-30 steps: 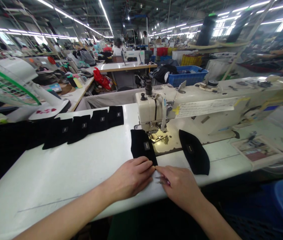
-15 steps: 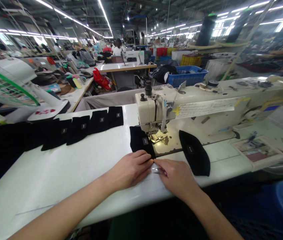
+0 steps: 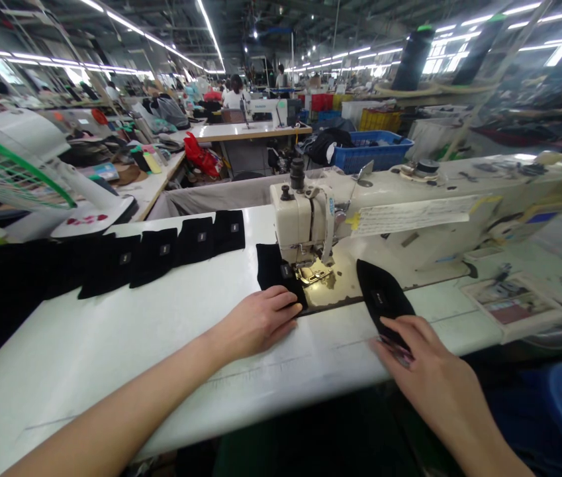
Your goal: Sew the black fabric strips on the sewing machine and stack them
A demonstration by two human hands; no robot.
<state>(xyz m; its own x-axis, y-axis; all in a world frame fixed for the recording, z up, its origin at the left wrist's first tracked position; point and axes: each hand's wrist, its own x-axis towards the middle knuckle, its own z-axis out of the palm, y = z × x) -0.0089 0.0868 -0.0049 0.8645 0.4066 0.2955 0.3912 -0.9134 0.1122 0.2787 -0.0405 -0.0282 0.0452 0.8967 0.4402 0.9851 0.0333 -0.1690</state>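
My left hand is closed at the near edge of a black fabric piece, fingers together and pressing it on the table. That piece bears a small grey label and reaches under the head of the sewing machine, beside the presser foot. My right hand is at the near end of a second labelled black fabric panel, index finger on it. Tucked in the right hand is a small shiny metal tool, apparently thread snips, mostly hidden by the fingers.
Several labelled black pieces lie overlapping in a row at the left. A fan stands behind them. A parts tray is set in the table at right. Blue baskets sit beyond the machine and at lower right.
My right hand has left the left hand's side and moved right onto the second panel, carrying the snips. The piece under my left hand has shifted slightly away from me.
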